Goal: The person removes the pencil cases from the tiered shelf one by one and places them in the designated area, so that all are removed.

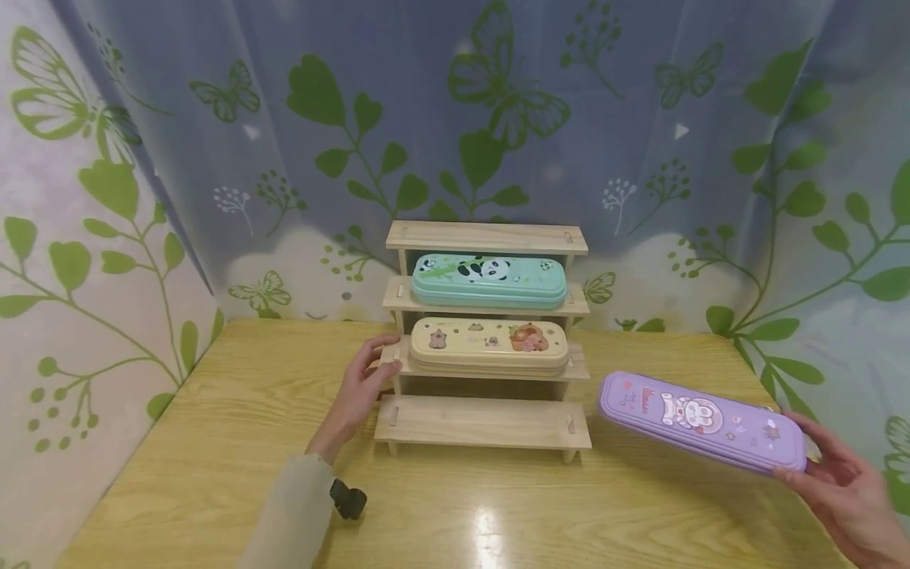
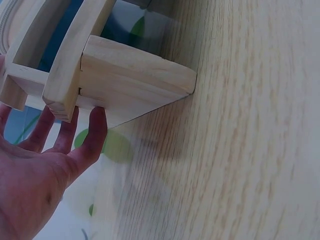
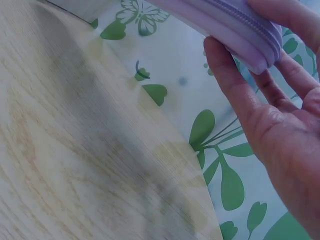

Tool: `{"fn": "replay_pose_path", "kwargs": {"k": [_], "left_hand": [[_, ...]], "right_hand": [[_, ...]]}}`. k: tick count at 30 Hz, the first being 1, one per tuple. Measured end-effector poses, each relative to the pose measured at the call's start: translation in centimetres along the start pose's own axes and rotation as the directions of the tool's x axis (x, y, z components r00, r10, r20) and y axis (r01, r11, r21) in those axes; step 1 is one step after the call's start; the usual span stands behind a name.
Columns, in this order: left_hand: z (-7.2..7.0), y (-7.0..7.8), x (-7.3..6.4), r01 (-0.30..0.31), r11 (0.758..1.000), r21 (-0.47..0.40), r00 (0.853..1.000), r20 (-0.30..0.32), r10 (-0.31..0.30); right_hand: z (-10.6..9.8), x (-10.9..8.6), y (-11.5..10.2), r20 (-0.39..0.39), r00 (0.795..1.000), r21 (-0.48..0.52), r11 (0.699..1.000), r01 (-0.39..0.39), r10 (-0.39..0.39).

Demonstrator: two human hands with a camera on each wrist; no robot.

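Observation:
A purple zippered pencil case [image 1: 700, 423] with a cartoon bunny print is in my right hand [image 1: 846, 482], which grips its right end between thumb and fingers, above the table. In the right wrist view, the fingers support the case's zippered end [image 3: 240, 30]. My left hand [image 1: 359, 387] holds the left side of a stepped wooden shelf [image 1: 483, 423] at its second tier from the bottom. Close up, its curled fingers [image 2: 95, 130] touch the side panel [image 2: 132, 75]. On that tier lies a cream pencil case [image 1: 490, 344]; a mint panda pencil case [image 1: 490, 280] lies one tier above.
The shelf stands on a wood-grain table [image 1: 249, 379]. A curtain [image 1: 426, 142] printed with green leaves and butterflies hangs behind it, and similar patterned cloth flanks both sides. A black band piece [image 1: 348, 499] sits at the left wrist.

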State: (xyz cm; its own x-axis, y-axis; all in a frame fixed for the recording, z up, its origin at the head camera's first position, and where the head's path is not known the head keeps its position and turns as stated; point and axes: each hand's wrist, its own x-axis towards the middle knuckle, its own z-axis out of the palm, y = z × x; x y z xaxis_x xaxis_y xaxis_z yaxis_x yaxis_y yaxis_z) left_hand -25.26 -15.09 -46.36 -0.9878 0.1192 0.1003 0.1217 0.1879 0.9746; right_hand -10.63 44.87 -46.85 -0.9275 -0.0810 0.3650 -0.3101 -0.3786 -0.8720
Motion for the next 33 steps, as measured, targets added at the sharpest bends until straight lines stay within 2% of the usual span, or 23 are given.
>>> {"fn": "replay_pose_path", "kwargs": {"k": [3, 5, 12, 17, 22, 23, 25, 27, 29, 30, 33], "left_hand": [[0.0, 0.0, 0.0, -0.004, 1.0, 0.003, 1.0, -0.001, 0.004], [0.0, 0.1, 0.0, -0.009, 1.0, 0.005, 1.0, -0.002, 0.009], [0.0, 0.1, 0.0, -0.023, 1.0, -0.002, 1.0, -0.01, 0.023], [0.0, 0.1, 0.0, -0.019, 1.0, -0.005, 1.0, -0.006, 0.019], [0.0, -0.1, 0.0, -0.024, 1.0, -0.011, 1.0, 0.007, 0.024], [0.0, -0.1, 0.0, -0.023, 1.0, -0.013, 1.0, 0.006, 0.023], [0.0, -0.2, 0.0, -0.02, 1.0, -0.012, 1.0, 0.004, 0.02], [0.0, -0.2, 0.0, -0.016, 1.0, -0.016, 1.0, -0.002, 0.016], [0.0, -0.2, 0.0, -0.014, 1.0, -0.015, 1.0, -0.003, 0.014], [0.0, -0.1, 0.0, -0.016, 1.0, -0.013, 1.0, -0.002, 0.016], [0.0, -0.1, -0.1, -0.017, 1.0, -0.008, 1.0, 0.0, 0.017]], "right_hand": [[0.2, 0.1, 0.1, -0.082, 0.997, -0.003, 1.0, 0.005, -0.005], [0.6, 0.5, 0.2, -0.162, 0.987, -0.026, 1.0, -0.009, 0.005], [2.8, 2.3, 1.3, -0.372, 0.927, -0.096, 0.995, 0.012, -0.047], [4.3, 3.3, 2.0, -0.489, 0.872, -0.219, 0.969, -0.114, -0.007], [5.5, 4.4, 3.0, -0.56, 0.828, -0.352, 0.898, -0.265, 0.025], [5.8, 4.6, 3.2, -0.568, 0.823, -0.417, 0.855, -0.309, 0.02], [6.4, 5.0, 3.7, -0.568, 0.823, -0.557, 0.734, -0.388, 0.004], [7.0, 5.3, 4.1, -0.555, 0.832, -0.681, 0.58, -0.447, -0.011], [7.6, 5.6, 4.5, -0.526, 0.85, -0.779, 0.414, -0.471, -0.022], [7.8, 5.6, 4.7, -0.514, 0.857, -0.799, 0.375, -0.471, -0.019], [8.5, 5.7, 5.3, -0.488, 0.872, -0.824, 0.319, -0.469, 0.023]]}}
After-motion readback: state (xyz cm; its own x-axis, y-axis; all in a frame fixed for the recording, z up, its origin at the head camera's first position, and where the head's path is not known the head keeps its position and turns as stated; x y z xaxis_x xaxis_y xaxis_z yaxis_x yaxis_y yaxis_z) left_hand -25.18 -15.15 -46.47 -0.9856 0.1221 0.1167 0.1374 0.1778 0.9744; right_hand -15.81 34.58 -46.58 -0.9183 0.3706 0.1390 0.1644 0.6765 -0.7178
